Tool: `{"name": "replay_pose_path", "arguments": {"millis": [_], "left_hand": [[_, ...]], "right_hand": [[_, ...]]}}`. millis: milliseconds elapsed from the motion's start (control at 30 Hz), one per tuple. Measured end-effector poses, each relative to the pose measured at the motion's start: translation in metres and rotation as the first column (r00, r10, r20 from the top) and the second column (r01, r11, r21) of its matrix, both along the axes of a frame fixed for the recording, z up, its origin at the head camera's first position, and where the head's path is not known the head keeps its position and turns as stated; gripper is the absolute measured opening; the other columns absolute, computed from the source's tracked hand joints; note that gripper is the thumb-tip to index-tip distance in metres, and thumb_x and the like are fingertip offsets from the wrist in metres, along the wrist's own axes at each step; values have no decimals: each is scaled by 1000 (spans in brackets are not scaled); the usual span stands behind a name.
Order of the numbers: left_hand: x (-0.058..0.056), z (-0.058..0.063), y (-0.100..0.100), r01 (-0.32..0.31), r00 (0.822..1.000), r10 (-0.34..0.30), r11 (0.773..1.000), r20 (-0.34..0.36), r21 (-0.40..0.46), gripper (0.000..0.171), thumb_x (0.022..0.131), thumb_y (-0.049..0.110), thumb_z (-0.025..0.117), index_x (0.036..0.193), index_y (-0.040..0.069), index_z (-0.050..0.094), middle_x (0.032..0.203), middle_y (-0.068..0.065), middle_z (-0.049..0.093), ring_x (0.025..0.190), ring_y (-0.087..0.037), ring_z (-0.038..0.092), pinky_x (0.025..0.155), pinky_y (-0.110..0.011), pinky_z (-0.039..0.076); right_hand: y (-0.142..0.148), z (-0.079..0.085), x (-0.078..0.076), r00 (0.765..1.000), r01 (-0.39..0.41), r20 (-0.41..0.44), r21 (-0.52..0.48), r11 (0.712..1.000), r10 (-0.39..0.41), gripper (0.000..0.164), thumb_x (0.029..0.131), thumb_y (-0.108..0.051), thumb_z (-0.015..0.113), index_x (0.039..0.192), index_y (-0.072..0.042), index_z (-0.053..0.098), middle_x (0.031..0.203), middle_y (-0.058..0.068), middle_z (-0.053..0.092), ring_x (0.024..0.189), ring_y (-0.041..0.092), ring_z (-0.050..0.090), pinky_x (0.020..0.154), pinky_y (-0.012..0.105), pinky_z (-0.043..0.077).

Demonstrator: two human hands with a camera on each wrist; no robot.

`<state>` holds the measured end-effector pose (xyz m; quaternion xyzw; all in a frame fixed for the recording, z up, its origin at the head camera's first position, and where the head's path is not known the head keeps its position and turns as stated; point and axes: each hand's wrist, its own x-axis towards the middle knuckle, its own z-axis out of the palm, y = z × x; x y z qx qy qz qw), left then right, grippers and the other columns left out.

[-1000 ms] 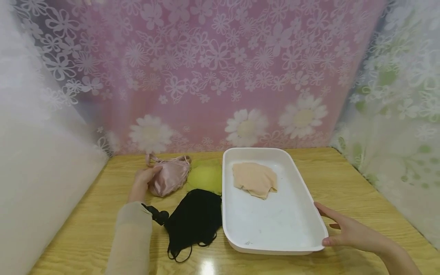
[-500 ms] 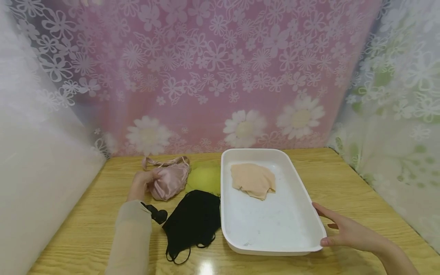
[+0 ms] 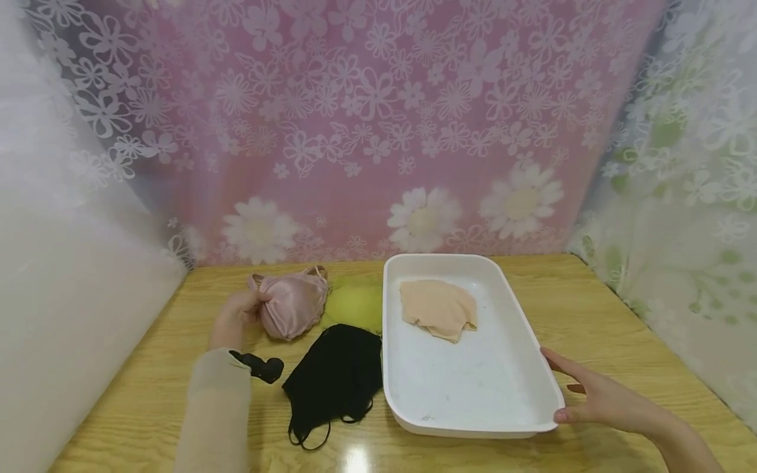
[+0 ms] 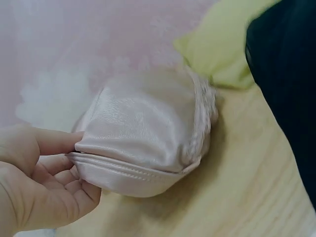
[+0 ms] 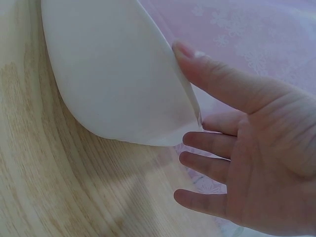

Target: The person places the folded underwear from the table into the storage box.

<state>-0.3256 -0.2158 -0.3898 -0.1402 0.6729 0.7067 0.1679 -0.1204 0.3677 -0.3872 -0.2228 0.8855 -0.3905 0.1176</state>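
My left hand (image 3: 239, 315) pinches the left edge of a shiny pink satin bra (image 3: 294, 305) between thumb and fingers. In the left wrist view, the bra (image 4: 140, 121) shows a stitched band near the fingers and lace along its far side. The right hand (image 3: 609, 401) is at the near right corner of a white plastic tray (image 3: 473, 394), thumb touching the tray's side. Its fingers (image 5: 207, 168) are spread and mostly straight. A folded beige garment (image 3: 439, 309) lies inside the tray, toward the back.
Left of the tray, a yellow bra (image 3: 356, 305) and a black garment with thin straps (image 3: 336, 378) lie on the wooden table (image 3: 136, 401). A flowered pink curtain (image 3: 355, 217) hangs behind. Pale sheets flank both sides.
My left hand has shifted its hold to the left edge of the pink bra, which is turned and slightly raised on that side. The right hand and tray stay put.
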Motion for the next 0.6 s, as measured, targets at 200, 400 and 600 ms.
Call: {"name": "replay_pose_path", "arguments": {"millis": [200,400,600], "left_hand": [[7,21,3,2,995,-3,1000,-98,-6,25,94,3,49,116,-6,46,78,2,52,65,-7,52,61,-20,46],[16,51,9,-28,987,31,999,-157,19,3,92,2,53,93,0,51,82,-2,50,64,-7,51,59,-20,45],[21,76,23,13,975,11,994,-221,105,39,94,2,49,130,-10,39,106,-9,41,75,-8,52,66,-20,47]], "right_hand": [[0,-1,0,999,0,-52,15,1000,0,86,82,-6,69,148,1,13,139,30,31,115,-17,27,82,22,44],[0,-1,-1,999,6,-43,19,1000,-6,87,81,-6,70,147,3,13,138,35,29,115,-17,27,82,23,44],[1,-5,-1,995,-2,-103,28,1000,5,87,80,-5,71,147,1,15,140,20,34,116,-16,27,81,22,44]]}}
